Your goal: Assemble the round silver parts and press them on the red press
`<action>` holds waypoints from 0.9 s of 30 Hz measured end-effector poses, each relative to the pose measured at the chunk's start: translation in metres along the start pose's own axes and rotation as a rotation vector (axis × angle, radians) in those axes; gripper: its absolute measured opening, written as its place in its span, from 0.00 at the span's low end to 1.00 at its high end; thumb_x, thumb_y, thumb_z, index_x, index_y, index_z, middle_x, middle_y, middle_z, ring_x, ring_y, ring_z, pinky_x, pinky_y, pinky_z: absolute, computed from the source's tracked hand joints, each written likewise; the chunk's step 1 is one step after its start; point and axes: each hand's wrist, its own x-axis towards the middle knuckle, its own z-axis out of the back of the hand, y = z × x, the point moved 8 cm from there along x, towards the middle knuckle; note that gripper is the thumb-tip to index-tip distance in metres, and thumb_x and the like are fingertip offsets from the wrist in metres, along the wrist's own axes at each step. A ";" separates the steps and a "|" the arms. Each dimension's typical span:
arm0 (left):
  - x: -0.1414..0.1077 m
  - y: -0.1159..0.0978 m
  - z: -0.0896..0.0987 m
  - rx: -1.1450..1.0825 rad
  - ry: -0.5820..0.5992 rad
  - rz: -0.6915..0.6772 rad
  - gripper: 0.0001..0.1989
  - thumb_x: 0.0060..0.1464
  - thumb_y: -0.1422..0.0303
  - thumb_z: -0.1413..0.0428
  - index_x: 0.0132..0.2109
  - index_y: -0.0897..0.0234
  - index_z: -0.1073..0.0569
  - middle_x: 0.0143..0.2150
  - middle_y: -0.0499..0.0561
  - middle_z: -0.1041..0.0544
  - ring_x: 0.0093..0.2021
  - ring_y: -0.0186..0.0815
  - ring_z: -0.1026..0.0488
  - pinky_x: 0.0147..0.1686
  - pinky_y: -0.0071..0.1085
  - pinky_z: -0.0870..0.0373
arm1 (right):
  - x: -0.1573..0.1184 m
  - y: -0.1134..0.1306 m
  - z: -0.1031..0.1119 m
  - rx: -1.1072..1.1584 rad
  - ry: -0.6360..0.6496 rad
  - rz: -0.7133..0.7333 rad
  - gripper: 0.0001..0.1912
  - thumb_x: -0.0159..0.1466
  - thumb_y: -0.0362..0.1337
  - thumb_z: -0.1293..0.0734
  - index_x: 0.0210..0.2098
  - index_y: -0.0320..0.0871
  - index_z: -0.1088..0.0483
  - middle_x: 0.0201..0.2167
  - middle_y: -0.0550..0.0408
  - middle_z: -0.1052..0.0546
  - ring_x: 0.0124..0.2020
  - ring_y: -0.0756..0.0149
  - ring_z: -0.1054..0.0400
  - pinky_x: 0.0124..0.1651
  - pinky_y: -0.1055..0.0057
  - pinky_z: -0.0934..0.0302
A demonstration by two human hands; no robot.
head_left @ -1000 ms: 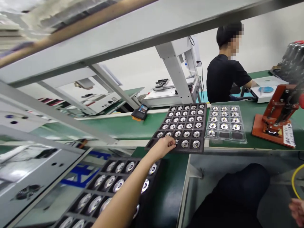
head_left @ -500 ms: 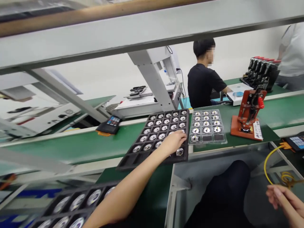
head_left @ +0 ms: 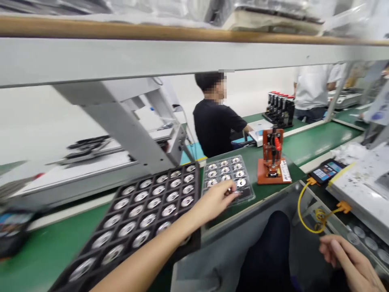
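Observation:
My left hand (head_left: 219,199) reaches over the near side of a clear plastic tray (head_left: 251,197). Its thumb and fingers pinch a small shiny metal part (head_left: 231,191), mostly covered by the fingers. Round silver parts with dark centres fill the tray's farther pockets. Beside it on the left lies a black foam tray (head_left: 198,178) with rows of similar round parts, partly covered by my left forearm. My right hand (head_left: 349,257) hangs at the lower right, fingers curled in and thumb against them, with nothing visible in it. A yellow cable (head_left: 300,211) loops above it.
A red-brown toggle-clamp fixture (head_left: 272,162) stands right of the clear tray. Handheld devices lie at the left (head_left: 15,231) and right (head_left: 328,170). A person in black (head_left: 215,125) sits across the green bench (head_left: 319,136). A grey shelf beam (head_left: 182,59) crosses above.
My left hand has gone from the black foam tray to the clear tray, now pinching a metal part. The view has turned right. My right hand stays low at the right, fingers curled.

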 end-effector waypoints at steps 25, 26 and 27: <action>0.225 -0.391 -0.148 -0.274 0.255 -0.920 0.29 0.67 0.63 0.41 0.71 0.64 0.35 0.70 0.66 0.30 0.71 0.52 0.33 0.71 0.49 0.35 | -0.014 0.104 0.199 -0.214 -0.637 0.133 0.23 0.61 0.50 0.24 0.49 0.43 0.26 0.24 0.63 0.35 0.25 0.67 0.41 0.29 0.69 0.41; 0.244 -0.405 -0.158 -0.231 0.294 -0.905 0.31 0.64 0.62 0.39 0.70 0.66 0.33 0.70 0.67 0.30 0.71 0.53 0.34 0.71 0.48 0.36 | -0.022 0.106 0.209 -0.227 -0.673 0.137 0.24 0.62 0.51 0.24 0.49 0.43 0.26 0.25 0.63 0.34 0.25 0.67 0.40 0.30 0.69 0.40; 0.261 -0.417 -0.167 -0.194 0.333 -0.901 0.31 0.61 0.61 0.36 0.68 0.67 0.30 0.69 0.67 0.29 0.70 0.54 0.32 0.70 0.47 0.35 | -0.030 0.107 0.217 -0.240 -0.700 0.140 0.25 0.62 0.52 0.24 0.50 0.43 0.26 0.25 0.62 0.32 0.26 0.66 0.38 0.30 0.68 0.38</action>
